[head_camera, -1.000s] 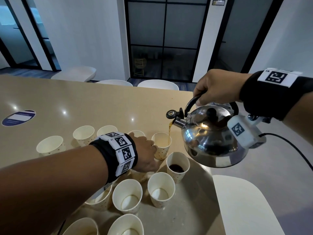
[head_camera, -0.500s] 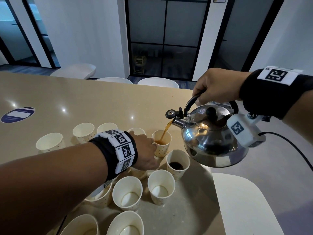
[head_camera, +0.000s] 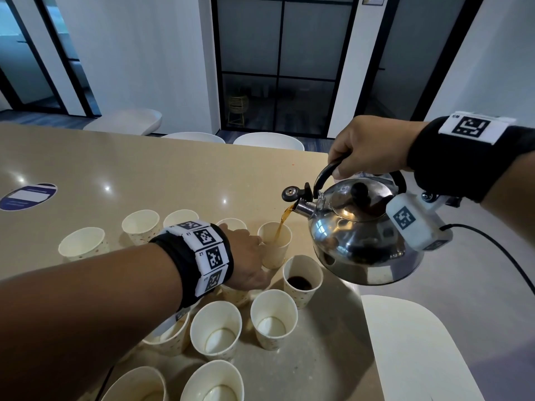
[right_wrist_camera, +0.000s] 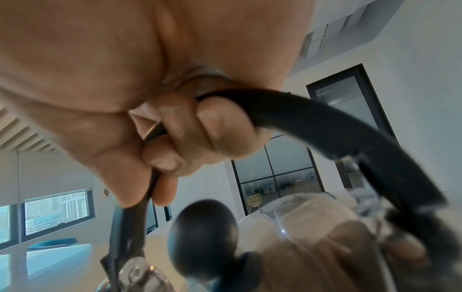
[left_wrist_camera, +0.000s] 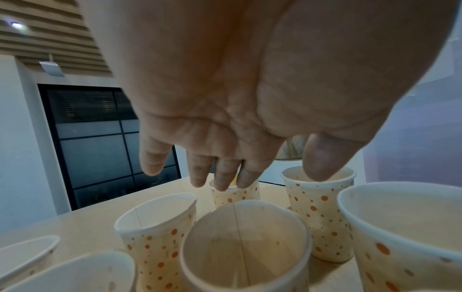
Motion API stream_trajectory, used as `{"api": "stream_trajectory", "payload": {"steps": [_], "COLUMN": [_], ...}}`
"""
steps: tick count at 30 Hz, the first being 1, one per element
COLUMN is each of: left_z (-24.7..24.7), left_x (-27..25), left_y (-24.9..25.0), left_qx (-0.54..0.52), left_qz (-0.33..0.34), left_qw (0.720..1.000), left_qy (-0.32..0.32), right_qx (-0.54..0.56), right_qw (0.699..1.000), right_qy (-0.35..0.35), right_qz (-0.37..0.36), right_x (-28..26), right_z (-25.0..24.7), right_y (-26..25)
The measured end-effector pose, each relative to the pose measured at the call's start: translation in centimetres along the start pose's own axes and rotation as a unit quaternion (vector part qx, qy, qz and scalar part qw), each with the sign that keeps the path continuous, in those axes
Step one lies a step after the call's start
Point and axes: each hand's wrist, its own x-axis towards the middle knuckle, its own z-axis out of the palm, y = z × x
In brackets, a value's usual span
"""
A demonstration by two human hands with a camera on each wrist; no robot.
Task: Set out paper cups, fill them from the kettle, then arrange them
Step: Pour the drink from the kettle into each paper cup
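Steel kettle (head_camera: pixel 366 235): held off the table (head_camera: pixel 121 175), tipped spout-down, amber stream falling into one paper cup (head_camera: pixel 275 244). Right hand (head_camera: pixel 370 150) wrapped tight round the black handle (right_wrist_camera: pixel 312 126), fingers curled under it in the right-wrist view.

Left hand (head_camera: pixel 246 259): fingers nearly straight, tips laid against the near wall of that cup just under its rim, thumb apart over a neighbouring cup; steadying touch, no clasp visible.

Step in hand: filling, by my reading early in it. One cup (head_camera: pixel 302 280), just beside the one under the spout, holds dark liquid. Near cups (head_camera: pixel 215 331) show only pale bottoms. Far cups (head_camera: pixel 141 225) too shallowly seen to judge.

Next move, as judgement: level the kettle before the cup brims, lift the spout clear, shift the steadying hand to another unfilled cup, then pour again.

Edges and room:
- Cups stand crowded, some rims almost touching; the left forearm reaches over several, so a low pass risks tipping one.
- Table edge runs close on the right, under the kettle; a white chair seat (head_camera: pixel 411 351) sits beyond it.
- Kettle body hangs just above the filled cup; little clearance there.
- Open tabletop lies far and left of the cups, with a blue round sticker (head_camera: pixel 27 195) well apart.
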Motion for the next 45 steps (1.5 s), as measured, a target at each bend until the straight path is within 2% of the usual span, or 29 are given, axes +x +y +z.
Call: {"api": "stream_trajectory", "payload": {"steps": [7,11,19,22,29,35,45], "left_z": [-0.9,-1.6,-0.2,0.4,2.5,2.8,2.6], "left_x": [-1.4,-3.3,-6.7,-7.6,-8.4,-9.3,-10.0], "left_y": [0.0,-1.1,-3.3,-3.2,-2.9,-2.6,-2.5], "left_qx": [-0.011,0.008,0.022,0.017,0.054,0.064,0.058], "left_qz": [-0.001,-0.017,-0.065,-0.052,-0.008,0.010,0.025], "left_qw": [1.000,0.999,0.997,0.998,0.998,0.998,0.998], "left_qy": [0.005,0.039,0.019,0.033,0.017,-0.006,-0.015], "right_qx": [0.015,0.054,0.129,0.151,0.172,0.150,0.081], "right_qw": [1.000,0.997,0.986,0.983,0.984,0.988,0.996], "right_qy": [0.008,0.046,0.108,0.100,0.049,0.022,0.019], "right_qz": [0.013,0.033,0.019,0.015,-0.001,-0.006,-0.012], "right_x": [-0.4,-1.3,-3.9,-4.4,-4.9,-4.7,-4.4], "right_z": [-0.2,-1.3,-4.4,-4.4,-2.8,-1.1,0.0], "right_y": [0.3,0.6,-1.2,-2.3,-4.9,-6.6,-8.6]}}
